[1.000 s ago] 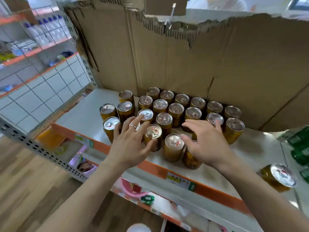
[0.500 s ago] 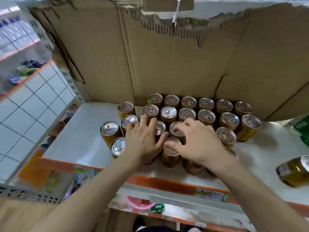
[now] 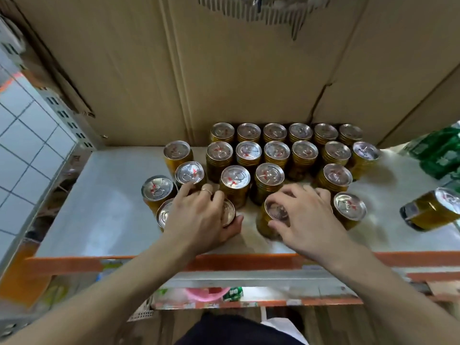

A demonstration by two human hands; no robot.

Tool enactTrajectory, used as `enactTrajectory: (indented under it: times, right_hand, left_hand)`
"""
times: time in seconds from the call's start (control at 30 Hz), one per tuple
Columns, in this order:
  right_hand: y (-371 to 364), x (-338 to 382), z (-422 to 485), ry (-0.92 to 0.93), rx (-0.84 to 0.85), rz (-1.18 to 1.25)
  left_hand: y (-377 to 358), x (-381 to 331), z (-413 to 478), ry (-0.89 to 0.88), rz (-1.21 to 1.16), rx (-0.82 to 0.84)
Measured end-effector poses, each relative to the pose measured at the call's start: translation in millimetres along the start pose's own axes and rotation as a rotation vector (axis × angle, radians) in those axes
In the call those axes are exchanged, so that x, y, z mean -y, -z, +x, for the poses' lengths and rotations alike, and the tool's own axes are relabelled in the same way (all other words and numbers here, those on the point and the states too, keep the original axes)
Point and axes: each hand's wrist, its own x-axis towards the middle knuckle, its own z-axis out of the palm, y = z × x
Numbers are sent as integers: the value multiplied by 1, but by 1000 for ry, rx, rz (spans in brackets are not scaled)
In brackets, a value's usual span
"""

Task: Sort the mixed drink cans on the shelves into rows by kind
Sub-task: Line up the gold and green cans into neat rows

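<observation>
Several gold cans with silver tops stand on a white shelf (image 3: 104, 200), in two neat back rows (image 3: 275, 133) and a looser front cluster. My left hand (image 3: 196, 220) grips a front gold can (image 3: 230, 211) from above, thumb round its right side, and partly covers another can (image 3: 164, 214) to its left. My right hand (image 3: 306, 220) grips a second front gold can (image 3: 276, 211), fingers over its top and thumb at its near side. One gold can (image 3: 433, 207) lies on its side at the right.
Torn cardboard (image 3: 224, 70) walls the back of the shelf. Green cans (image 3: 440, 150) sit at the far right. An orange shelf edge (image 3: 74, 263) runs along the front, with a lower shelf beneath. A metal upright (image 3: 62, 113) and tiled wall stand to the left.
The view has dropped and moved closer. Both hands have pulled back toward the shelf front, each now closed round a front can, and the two cans have come apart.
</observation>
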Motion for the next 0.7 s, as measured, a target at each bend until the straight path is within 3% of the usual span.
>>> enactTrajectory:
  times: [0.53,0.7]
  right_hand:
    - [22,-40,-4,-35,121,49]
    - [21,-28,27,-77,-37,160]
  left_hand:
    - [21,25,-17,-15,-18,205]
    - [28,6,9,76,16,232]
